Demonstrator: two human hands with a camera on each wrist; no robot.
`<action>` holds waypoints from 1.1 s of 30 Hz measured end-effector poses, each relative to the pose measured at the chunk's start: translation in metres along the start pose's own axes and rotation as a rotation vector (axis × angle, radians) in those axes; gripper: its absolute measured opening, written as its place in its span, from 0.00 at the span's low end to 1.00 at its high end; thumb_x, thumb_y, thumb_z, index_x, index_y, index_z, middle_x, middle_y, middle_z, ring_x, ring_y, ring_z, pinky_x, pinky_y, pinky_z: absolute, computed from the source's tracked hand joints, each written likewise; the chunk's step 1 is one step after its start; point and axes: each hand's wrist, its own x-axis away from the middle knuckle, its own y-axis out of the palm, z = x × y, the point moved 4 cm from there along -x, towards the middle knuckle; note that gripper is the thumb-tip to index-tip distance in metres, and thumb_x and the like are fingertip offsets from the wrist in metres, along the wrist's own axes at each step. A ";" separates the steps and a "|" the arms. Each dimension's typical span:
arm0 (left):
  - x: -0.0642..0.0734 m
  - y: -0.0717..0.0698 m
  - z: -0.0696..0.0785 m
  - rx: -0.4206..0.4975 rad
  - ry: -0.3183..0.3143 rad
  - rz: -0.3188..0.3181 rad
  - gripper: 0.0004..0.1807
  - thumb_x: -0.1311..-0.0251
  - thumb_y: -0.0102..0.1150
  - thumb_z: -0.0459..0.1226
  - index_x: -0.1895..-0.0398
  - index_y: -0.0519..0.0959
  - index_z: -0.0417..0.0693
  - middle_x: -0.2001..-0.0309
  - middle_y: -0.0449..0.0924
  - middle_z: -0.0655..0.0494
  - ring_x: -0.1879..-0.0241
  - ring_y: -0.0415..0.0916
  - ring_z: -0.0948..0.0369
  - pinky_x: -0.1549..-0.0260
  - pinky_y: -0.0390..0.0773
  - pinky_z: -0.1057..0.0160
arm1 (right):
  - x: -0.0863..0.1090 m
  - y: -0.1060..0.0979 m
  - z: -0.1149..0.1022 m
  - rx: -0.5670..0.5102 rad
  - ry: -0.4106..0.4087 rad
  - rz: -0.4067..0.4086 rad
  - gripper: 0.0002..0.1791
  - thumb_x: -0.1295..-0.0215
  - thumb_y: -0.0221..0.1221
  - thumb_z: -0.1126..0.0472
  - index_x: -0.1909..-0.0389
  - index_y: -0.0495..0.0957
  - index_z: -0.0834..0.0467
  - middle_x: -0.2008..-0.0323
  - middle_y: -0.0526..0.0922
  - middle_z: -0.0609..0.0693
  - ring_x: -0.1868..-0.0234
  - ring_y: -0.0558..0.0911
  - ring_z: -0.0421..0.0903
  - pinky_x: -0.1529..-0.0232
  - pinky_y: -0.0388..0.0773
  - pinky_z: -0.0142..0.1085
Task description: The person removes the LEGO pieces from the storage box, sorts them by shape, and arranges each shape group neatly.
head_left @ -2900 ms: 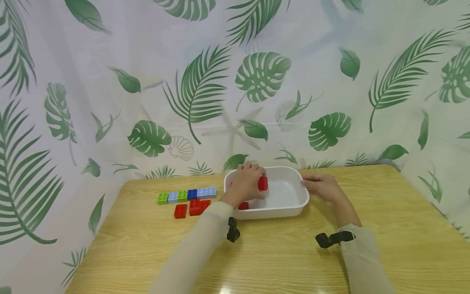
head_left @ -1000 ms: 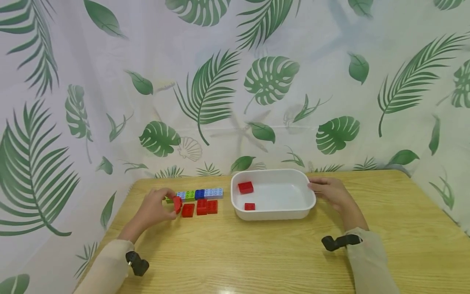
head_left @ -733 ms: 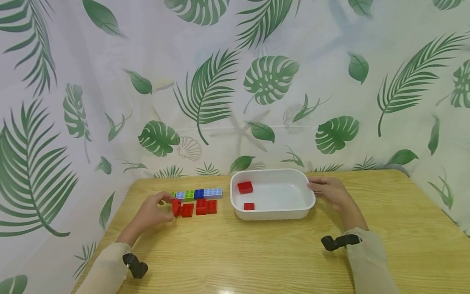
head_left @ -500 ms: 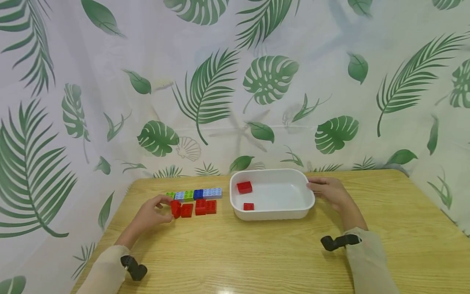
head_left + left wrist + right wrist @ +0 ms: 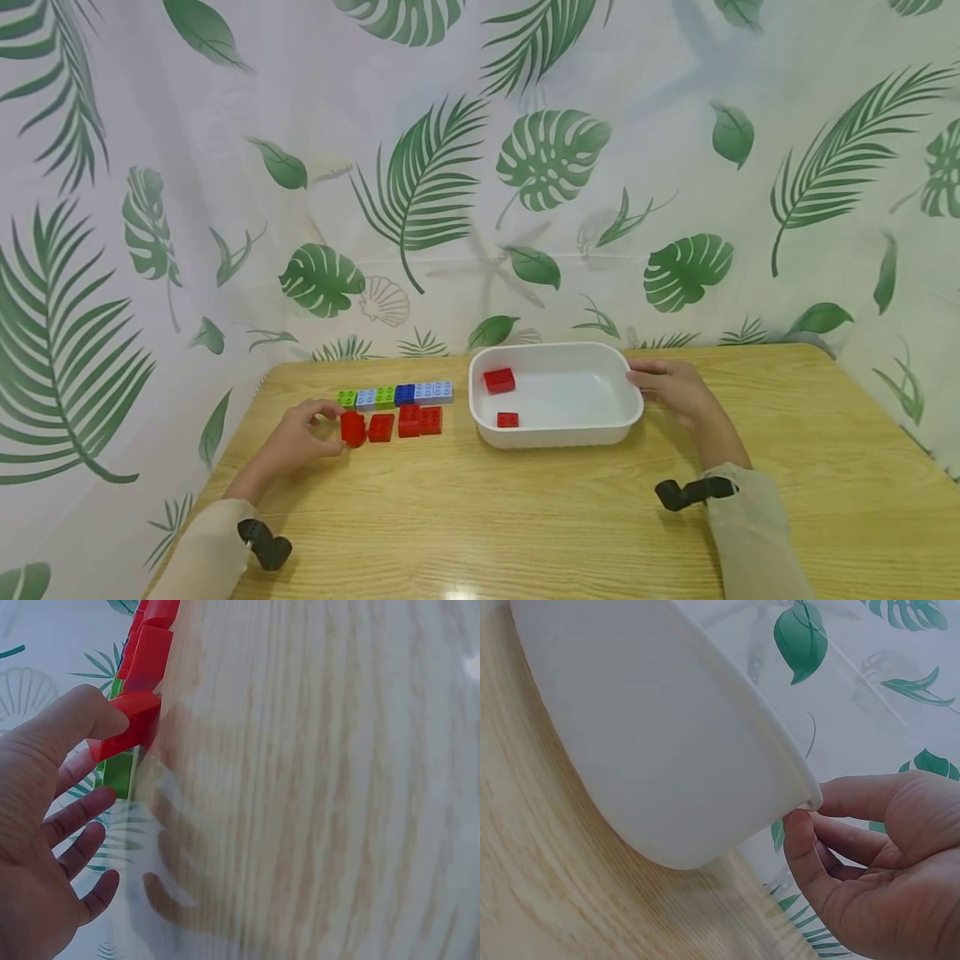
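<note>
At the left end of a row of red bricks, my left hand pinches a red toy brick with a rounded side between thumb and index finger. The left wrist view shows the thumb on this brick and the other fingers spread apart. Right beside it lies another red brick, then a red pair. My right hand pinches the right-end rim of a white plastic tub, which stands on the table. In the right wrist view, thumb and fingertips meet on the tub's rim.
Behind the red bricks runs a line of green, light blue and dark blue bricks. Inside the tub lie two red bricks, one at the back left and one nearer the front. A leaf-patterned curtain hangs behind the wooden table.
My left hand has left the tub and come over to the brick row, bringing a red brick. It has since lowered and turned the brick at the row's left end. My right hand keeps its hold.
</note>
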 end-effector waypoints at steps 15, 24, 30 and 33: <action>-0.004 0.003 0.006 -0.140 0.034 -0.013 0.23 0.53 0.77 0.38 0.52 0.82 0.47 0.53 0.78 0.46 0.50 0.69 0.47 0.52 0.69 0.53 | 0.003 0.000 -0.003 0.008 -0.001 0.003 0.32 0.26 0.59 0.54 0.30 0.67 0.70 0.32 0.74 0.64 0.55 0.81 0.32 0.48 0.83 0.31; -0.008 0.010 0.009 -0.191 0.007 -0.026 0.22 0.52 0.76 0.40 0.52 0.81 0.53 0.53 0.76 0.47 0.51 0.66 0.47 0.55 0.68 0.49 | 0.002 0.000 -0.002 0.014 0.009 0.007 0.32 0.25 0.59 0.54 0.30 0.67 0.70 0.32 0.73 0.64 0.54 0.81 0.32 0.48 0.82 0.31; -0.010 0.013 0.009 -0.235 0.016 -0.018 0.21 0.53 0.75 0.41 0.54 0.80 0.55 0.55 0.75 0.48 0.52 0.65 0.47 0.57 0.65 0.52 | 0.003 0.001 -0.002 0.011 0.009 0.005 0.32 0.25 0.59 0.54 0.30 0.67 0.70 0.31 0.72 0.66 0.54 0.81 0.32 0.48 0.82 0.32; -0.011 0.013 0.010 -0.251 0.027 -0.011 0.22 0.53 0.75 0.41 0.52 0.80 0.55 0.55 0.74 0.48 0.53 0.65 0.48 0.58 0.64 0.52 | 0.003 0.000 -0.002 0.011 0.005 0.010 0.32 0.26 0.59 0.54 0.30 0.67 0.70 0.32 0.73 0.65 0.54 0.81 0.32 0.48 0.83 0.32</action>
